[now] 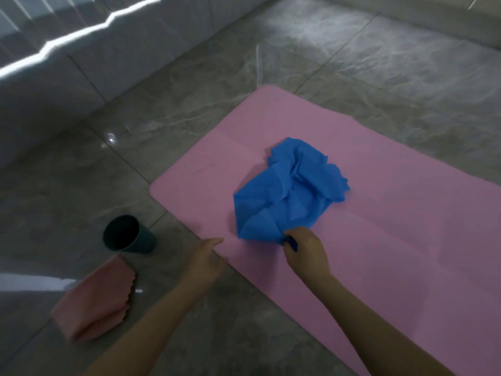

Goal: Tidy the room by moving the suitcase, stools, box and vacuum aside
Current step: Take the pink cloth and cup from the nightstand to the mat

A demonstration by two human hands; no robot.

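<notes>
No suitcase, stool, box or vacuum shows in the head view. A crumpled blue cloth (290, 188) lies on a pink mat (379, 240) spread over the grey tiled floor. My right hand (305, 249) pinches the near corner of the blue cloth. At the mat's near left edge my left hand (206, 256) hovers with its fingers extended and nothing in it.
A dark green cup (127, 236) stands on the floor left of the mat. A folded pink towel (96, 301) lies in front of the cup. Glossy grey cabinet fronts (81, 50) run along the far left. Bare tiles (352, 50) stretch beyond the mat.
</notes>
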